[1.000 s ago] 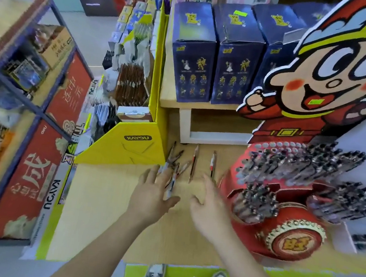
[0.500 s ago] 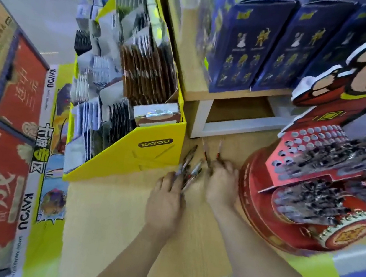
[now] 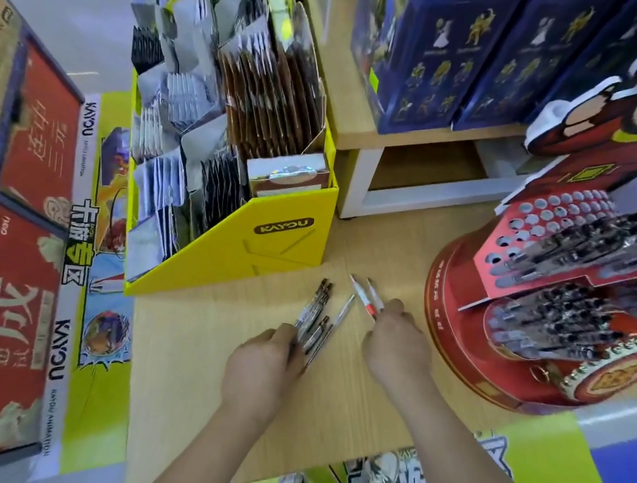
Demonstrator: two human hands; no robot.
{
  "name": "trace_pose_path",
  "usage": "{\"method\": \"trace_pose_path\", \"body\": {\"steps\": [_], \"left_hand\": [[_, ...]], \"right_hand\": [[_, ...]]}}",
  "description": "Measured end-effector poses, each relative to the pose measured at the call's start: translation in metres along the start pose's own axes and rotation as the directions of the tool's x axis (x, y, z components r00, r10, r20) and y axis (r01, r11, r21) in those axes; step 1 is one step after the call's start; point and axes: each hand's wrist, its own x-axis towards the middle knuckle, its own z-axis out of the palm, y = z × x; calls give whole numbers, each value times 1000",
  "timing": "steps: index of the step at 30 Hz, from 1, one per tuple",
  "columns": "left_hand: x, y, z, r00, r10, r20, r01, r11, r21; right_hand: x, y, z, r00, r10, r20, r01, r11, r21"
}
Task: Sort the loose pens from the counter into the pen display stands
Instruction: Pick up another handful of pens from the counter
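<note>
Loose pens on the bench, just in front of the yellow KAYOU box. Left hand: fingers curled round the dark pens. Right hand: fingers bent onto the red-and-white pens; whether they are clamped I can't tell, the knuckles hide it. Red drum pen stand is right of the box, crowding the right hand.

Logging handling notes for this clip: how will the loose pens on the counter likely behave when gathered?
The loose pens look slim, rigid and probably light, so several should lift together. Their round barrels lie on a smooth counter, so a push may roll or scatter them.
</note>
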Motion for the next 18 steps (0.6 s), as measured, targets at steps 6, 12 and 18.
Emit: {"method": "trace_pose_path", "body": {"steps": [6, 12, 18], "left_hand": [[4, 6, -8, 974, -226, 1, 221, 954, -204], [4, 9, 2, 999, 36, 32, -35, 999, -23], [17, 24, 1, 982, -38, 187, -21, 953, 302]], "right_hand": [[-23, -22, 16, 989, 44, 143, -94, 924, 370], [-38, -22, 22, 995, 75, 73, -91, 964, 249], [-40, -10, 15, 989, 119, 93, -131, 983, 131]]}}
